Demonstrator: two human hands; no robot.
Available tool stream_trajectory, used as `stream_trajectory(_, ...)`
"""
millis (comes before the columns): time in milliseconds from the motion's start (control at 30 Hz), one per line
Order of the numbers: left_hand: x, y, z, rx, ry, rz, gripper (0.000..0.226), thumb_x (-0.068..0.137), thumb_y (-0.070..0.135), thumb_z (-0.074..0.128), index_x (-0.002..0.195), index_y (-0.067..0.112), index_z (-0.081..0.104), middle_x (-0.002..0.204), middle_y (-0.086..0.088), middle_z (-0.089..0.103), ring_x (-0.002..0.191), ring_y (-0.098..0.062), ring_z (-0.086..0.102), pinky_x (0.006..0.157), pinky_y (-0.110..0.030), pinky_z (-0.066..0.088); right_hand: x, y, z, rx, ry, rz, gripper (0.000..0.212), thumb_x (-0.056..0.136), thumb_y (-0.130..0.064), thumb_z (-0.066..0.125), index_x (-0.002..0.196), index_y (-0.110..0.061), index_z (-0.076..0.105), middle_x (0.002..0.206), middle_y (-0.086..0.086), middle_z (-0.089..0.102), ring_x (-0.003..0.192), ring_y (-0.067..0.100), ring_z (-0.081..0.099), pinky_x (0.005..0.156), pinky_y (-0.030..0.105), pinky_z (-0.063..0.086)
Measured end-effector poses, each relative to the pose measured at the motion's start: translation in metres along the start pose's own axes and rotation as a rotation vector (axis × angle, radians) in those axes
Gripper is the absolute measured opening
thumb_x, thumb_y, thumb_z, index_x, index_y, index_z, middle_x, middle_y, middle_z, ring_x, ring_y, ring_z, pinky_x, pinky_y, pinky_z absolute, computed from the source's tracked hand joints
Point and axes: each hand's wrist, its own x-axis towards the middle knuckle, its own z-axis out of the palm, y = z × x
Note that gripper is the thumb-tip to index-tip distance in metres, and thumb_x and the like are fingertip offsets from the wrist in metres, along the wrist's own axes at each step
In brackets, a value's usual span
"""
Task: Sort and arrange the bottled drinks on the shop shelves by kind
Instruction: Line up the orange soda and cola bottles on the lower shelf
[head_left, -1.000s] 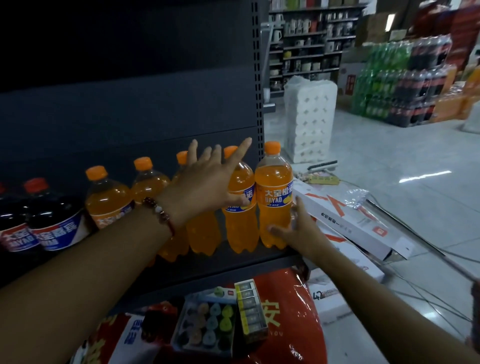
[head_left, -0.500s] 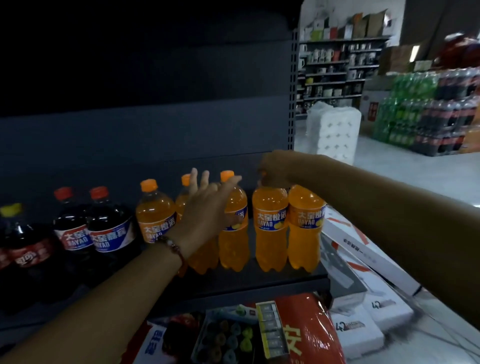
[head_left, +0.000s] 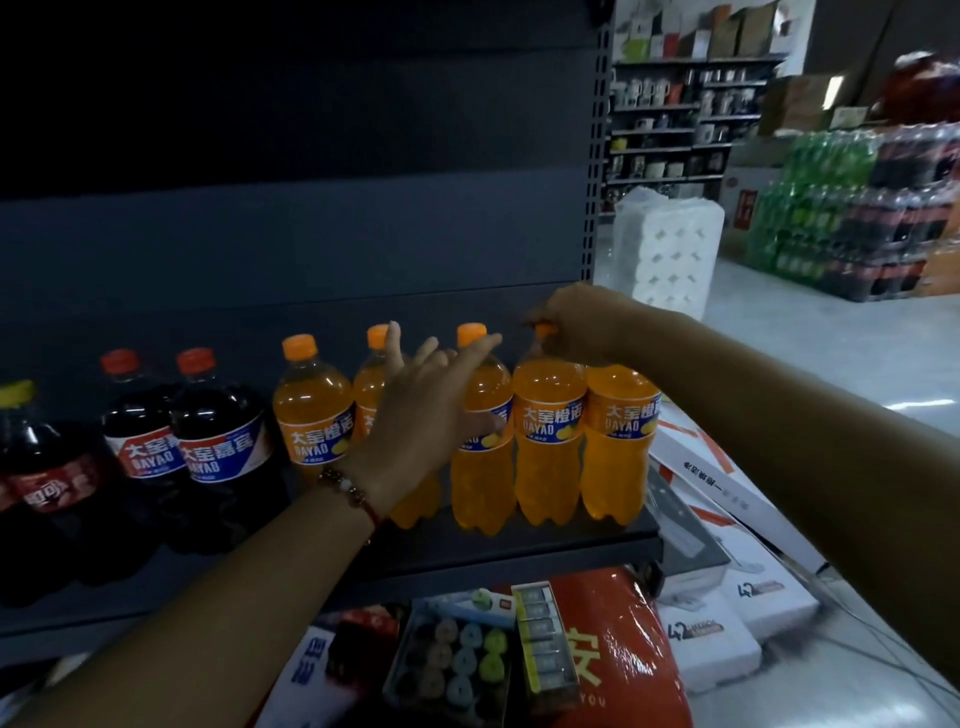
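orange row could topple at the shelf's right end

the right hand (head_left: 574, 325) pinches the cap of an orange bottle (head_left: 548, 441) near the shelf (head_left: 519, 551) right edge. the left hand (head_left: 421, 415), fingers spread, rests flat against the neighbouring orange bottles (head_left: 480, 457). a careless nudge could tip the end bottle (head_left: 618, 441) off that edge.

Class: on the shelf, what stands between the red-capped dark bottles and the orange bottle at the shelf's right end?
In the head view, four more orange bottles stand between the dark bottles and the end bottle.
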Motion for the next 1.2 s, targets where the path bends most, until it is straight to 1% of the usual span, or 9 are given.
stream_trajectory(67,-0.003,0.000,0.003,0.006,-0.010,-0.004,0.095,0.077,0.067,0.064,0.152,0.041,0.011,0.150,-0.007,0.045,0.149,-0.032,0.015,0.116,-0.054,-0.013,0.001,-0.002,0.003,-0.011,0.023,0.009,0.047,0.098,-0.026,0.049,0.144,-0.024,0.041,0.139,0.009,0.052,0.125,0.027,0.050,0.099,0.037,0.042)
stream_trajectory(200,-0.028,-0.004,0.004,-0.075,-0.028,-0.072,0.105,0.077,0.077,0.051,0.150,0.045,-0.017,0.165,-0.010,-0.002,0.146,-0.026,-0.022,0.115,-0.047,-0.016,0.005,-0.003,0.007,-0.016,-0.014,0.067,0.052,0.097,-0.032,0.050,0.146,-0.025,0.036,0.137,0.013,0.053,0.124,0.030,0.051,0.099,0.040,0.043)
stream_trajectory(300,-0.071,-0.026,-0.005,-0.180,0.119,-0.221,0.097,0.081,0.072,0.053,0.154,0.041,-0.004,0.164,-0.006,-0.011,0.149,-0.026,-0.020,0.118,-0.047,-0.007,0.004,-0.010,0.006,0.070,0.014,0.116,0.061,0.096,-0.041,0.049,0.151,-0.024,0.025,0.144,0.013,0.047,0.133,0.031,0.043,0.105,0.044,0.038)
stream_trajectory(433,-0.124,-0.063,-0.004,-0.201,0.234,-0.473,0.102,0.077,0.047,0.077,0.154,0.035,0.011,0.164,-0.012,0.001,0.150,-0.032,0.003,0.115,-0.053,0.016,0.012,-0.055,-0.003,0.206,0.236,-0.070,0.067,0.093,-0.044,0.054,0.150,-0.026,0.025,0.155,0.002,0.033,0.143,0.024,0.028,0.113,0.043,0.029)
stream_trajectory(600,-0.135,-0.080,0.013,-0.529,0.228,-0.613,0.104,0.080,0.034,0.078,0.153,0.040,0.005,0.159,0.001,0.022,0.143,-0.016,0.027,0.113,-0.042,0.033,0.053,-0.118,-0.007,0.363,0.020,-0.188,0.069,0.093,-0.038,0.057,0.152,-0.023,0.023,0.158,0.005,0.025,0.144,0.025,0.024,0.111,0.038,0.027)
stream_trajectory(767,-0.135,-0.080,0.039,-0.718,0.160,-0.741,0.107,0.075,0.053,0.074,0.150,0.050,-0.003,0.144,0.002,0.046,0.127,-0.019,0.052,0.097,-0.053,0.050,0.076,-0.123,0.003,0.281,-0.072,-0.123,0.044,0.092,-0.032,0.060,0.131,-0.014,0.052,0.129,0.007,0.057,0.117,0.024,0.052,0.090,0.034,0.040)
stream_trajectory(967,-0.142,-0.077,0.062,-0.701,0.157,-0.765,0.100,0.087,0.044,0.067,0.153,0.041,-0.007,0.152,0.000,0.039,0.134,-0.022,0.045,0.101,-0.046,0.046,0.077,-0.125,-0.006,0.152,-0.088,-0.119,0.040,0.088,-0.041,0.063,0.119,-0.015,0.060,0.111,0.003,0.064,0.097,0.017,0.057,0.082,0.035,0.046)
stream_trajectory(1100,-0.151,-0.085,0.074,-0.698,0.168,-0.754,0.081,0.090,0.049,0.061,0.154,0.032,0.014,0.141,-0.002,0.047,0.125,-0.025,0.051,0.094,-0.040,0.048,0.068,-0.123,-0.011,0.123,-0.110,-0.116,0.037,0.088,-0.042,0.063,0.114,-0.015,0.062,0.096,-0.001,0.062,0.093,0.017,0.057,0.080,0.033,0.045)
stream_trajectory(1200,-0.154,-0.091,0.076,-0.722,0.148,-0.713,0.077,0.088,0.052,0.062,0.151,0.033,0.022,0.138,0.001,0.049,0.124,-0.022,0.051,0.096,-0.046,0.049,0.065,-0.124,-0.013,0.090,-0.113,-0.147,0.031,0.088,-0.039,0.063,0.107,-0.014,0.062,0.088,-0.002,0.060,0.095,0.019,0.060,0.082,0.035,0.047)
